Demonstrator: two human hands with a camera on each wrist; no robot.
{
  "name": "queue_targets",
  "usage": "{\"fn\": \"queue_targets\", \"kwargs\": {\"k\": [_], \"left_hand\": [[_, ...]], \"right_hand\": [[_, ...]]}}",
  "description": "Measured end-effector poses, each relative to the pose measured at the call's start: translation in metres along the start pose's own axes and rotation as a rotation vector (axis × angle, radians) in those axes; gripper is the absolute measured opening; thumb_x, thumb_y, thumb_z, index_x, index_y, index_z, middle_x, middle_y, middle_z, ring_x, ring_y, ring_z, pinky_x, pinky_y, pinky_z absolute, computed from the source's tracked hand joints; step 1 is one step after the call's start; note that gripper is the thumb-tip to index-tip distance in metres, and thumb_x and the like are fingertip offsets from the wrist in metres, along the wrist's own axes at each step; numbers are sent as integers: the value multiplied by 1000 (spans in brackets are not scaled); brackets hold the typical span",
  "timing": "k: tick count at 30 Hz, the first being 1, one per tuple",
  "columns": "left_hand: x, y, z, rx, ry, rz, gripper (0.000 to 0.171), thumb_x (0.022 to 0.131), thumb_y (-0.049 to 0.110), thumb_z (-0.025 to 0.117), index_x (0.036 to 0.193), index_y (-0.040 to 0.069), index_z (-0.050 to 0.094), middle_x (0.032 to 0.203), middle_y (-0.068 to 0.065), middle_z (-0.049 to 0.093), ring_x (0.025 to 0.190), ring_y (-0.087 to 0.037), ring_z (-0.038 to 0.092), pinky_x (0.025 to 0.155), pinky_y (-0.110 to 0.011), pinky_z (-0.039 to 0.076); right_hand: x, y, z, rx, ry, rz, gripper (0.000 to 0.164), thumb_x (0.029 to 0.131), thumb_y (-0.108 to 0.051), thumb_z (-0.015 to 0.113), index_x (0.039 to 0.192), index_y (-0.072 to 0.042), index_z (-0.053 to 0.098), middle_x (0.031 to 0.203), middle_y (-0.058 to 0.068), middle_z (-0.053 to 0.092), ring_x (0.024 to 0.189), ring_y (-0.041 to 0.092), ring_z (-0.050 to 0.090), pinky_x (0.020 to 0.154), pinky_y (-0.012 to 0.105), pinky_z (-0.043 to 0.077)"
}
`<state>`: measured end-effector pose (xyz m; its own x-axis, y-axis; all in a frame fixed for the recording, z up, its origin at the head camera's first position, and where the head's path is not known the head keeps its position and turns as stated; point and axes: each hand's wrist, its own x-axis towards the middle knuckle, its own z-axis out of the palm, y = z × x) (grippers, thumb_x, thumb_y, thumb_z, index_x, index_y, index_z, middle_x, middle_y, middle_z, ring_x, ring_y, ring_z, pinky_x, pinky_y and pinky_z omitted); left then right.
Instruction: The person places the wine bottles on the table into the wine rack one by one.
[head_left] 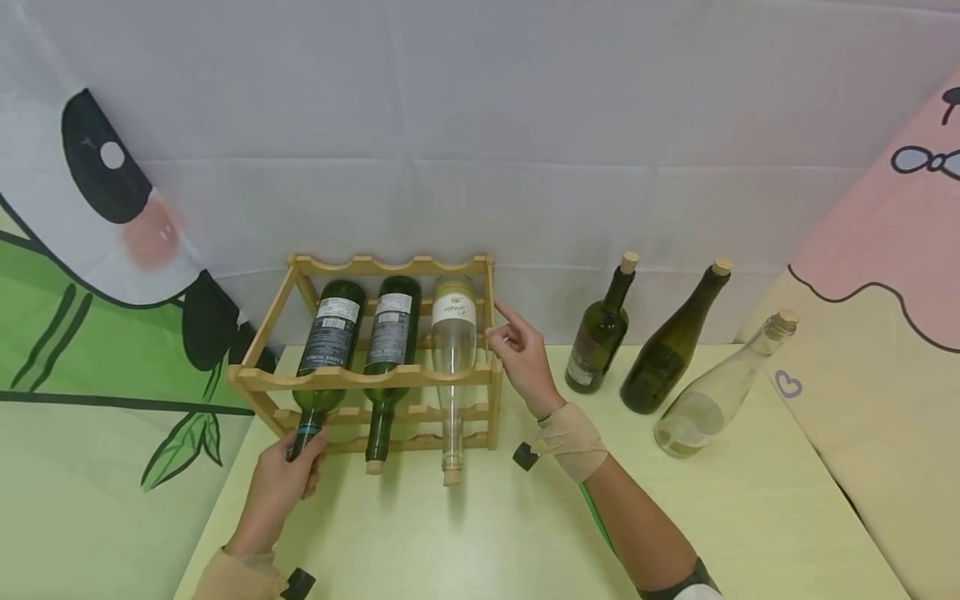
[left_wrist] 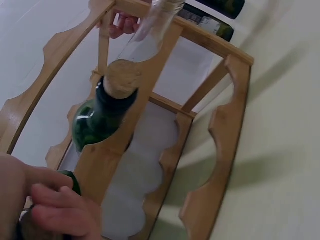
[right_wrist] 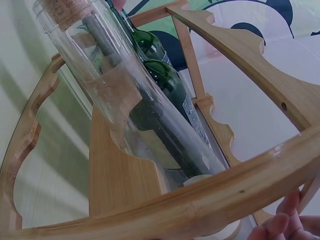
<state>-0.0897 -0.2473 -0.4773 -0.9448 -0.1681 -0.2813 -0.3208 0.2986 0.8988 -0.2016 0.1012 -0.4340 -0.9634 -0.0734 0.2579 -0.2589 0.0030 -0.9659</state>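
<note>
A wooden wine rack (head_left: pixel 367 381) holds three bottles lying side by side, necks toward me. My left hand (head_left: pixel 281 479) grips the neck of the leftmost green wine bottle (head_left: pixel 329 333), which lies in the rack. In the middle slot is another green wine bottle (head_left: pixel 393 325), its cork (left_wrist: pixel 122 79) plain in the left wrist view. The clear glass bottle (head_left: pixel 453 346) with a cork lies in the right slot. At the rack's right side is my right hand (head_left: pixel 525 358), index finger extended along the end post and the other fingers bent; in the right wrist view its fingertips (right_wrist: pixel 285 225) show beside the frame.
Right of the rack stand three corked bottles: a short dark green one (head_left: pixel 596 346), a taller dark one (head_left: pixel 663 358) and a clear one (head_left: pixel 708 408). A light table (head_left: pixel 420 550) lies under everything. A printed cloth (head_left: pixel 525 108) hangs behind the rack.
</note>
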Motion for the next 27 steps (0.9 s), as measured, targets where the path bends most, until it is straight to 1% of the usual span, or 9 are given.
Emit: {"fn": "queue_targets", "kwargs": {"k": [3, 4, 6, 9, 13, 14, 17, 21, 27], "left_hand": [[-2, -7, 3, -5, 4, 7, 44, 112, 44, 58, 99, 2, 56, 74, 0, 55, 58, -11, 48, 54, -26, 43], [-2, -8, 4, -8, 6, 14, 45, 112, 45, 58, 97, 2, 57, 74, 0, 55, 58, -11, 48, 54, -26, 43], [-1, -10, 5, -10, 12, 29, 47, 112, 46, 57, 92, 4, 56, 73, 0, 53, 59, -11, 48, 55, -26, 43], [1, -11, 4, -18, 14, 37, 46, 112, 46, 57, 89, 6, 55, 73, 0, 53, 59, -12, 48, 56, -26, 43], [4, -12, 2, -27, -3, 34, 46, 112, 44, 56, 86, 7, 54, 71, 1, 52, 58, -11, 47, 56, -26, 42], [4, -12, 1, -30, -8, 34, 46, 113, 44, 56, 86, 7, 54, 70, 1, 51, 57, -11, 46, 55, -26, 42], [7, -11, 0, -41, -14, 36, 45, 113, 43, 56, 85, 7, 53, 69, 2, 49, 57, -11, 45, 55, -26, 41], [8, -9, 0, -42, -16, 35, 45, 113, 44, 56, 89, 6, 54, 70, 2, 49, 58, -11, 45, 55, -25, 41], [9, -9, 0, -41, -20, 30, 44, 113, 43, 56, 90, 6, 53, 70, 2, 48, 58, -10, 45, 55, -26, 41]], "right_hand": [[0, -1, -1, -6, 12, -1, 60, 103, -15, 58, 162, -13, 47, 88, -1, 68, 62, 9, 43, 61, 26, 38], [0, -1, -1, -10, 15, -4, 60, 103, -15, 58, 162, -14, 48, 87, -3, 67, 62, 9, 43, 61, 26, 38], [0, -1, -1, -11, 20, -6, 59, 103, -16, 58, 162, -15, 48, 86, -5, 67, 63, 9, 45, 62, 26, 38], [0, -1, -1, -12, 14, -7, 59, 104, -16, 59, 162, -13, 48, 84, -5, 66, 63, 9, 45, 61, 26, 39], [0, -1, 1, -11, 9, -1, 59, 104, -14, 58, 162, -9, 47, 85, -6, 67, 62, 8, 44, 60, 25, 38], [0, -1, 1, -12, 12, 0, 59, 103, -14, 58, 161, -11, 48, 85, -6, 68, 62, 8, 44, 61, 25, 38], [0, -1, 1, -10, 16, -2, 59, 103, -13, 58, 161, -12, 49, 85, -4, 68, 63, 8, 45, 61, 25, 38], [0, -1, 1, -4, 15, -6, 60, 102, -12, 57, 161, -11, 48, 88, -4, 69, 63, 9, 45, 61, 25, 38], [0, 0, 2, -4, 12, -3, 60, 102, -13, 57, 162, -10, 47, 86, -6, 68, 64, 9, 46, 62, 26, 38]]}}
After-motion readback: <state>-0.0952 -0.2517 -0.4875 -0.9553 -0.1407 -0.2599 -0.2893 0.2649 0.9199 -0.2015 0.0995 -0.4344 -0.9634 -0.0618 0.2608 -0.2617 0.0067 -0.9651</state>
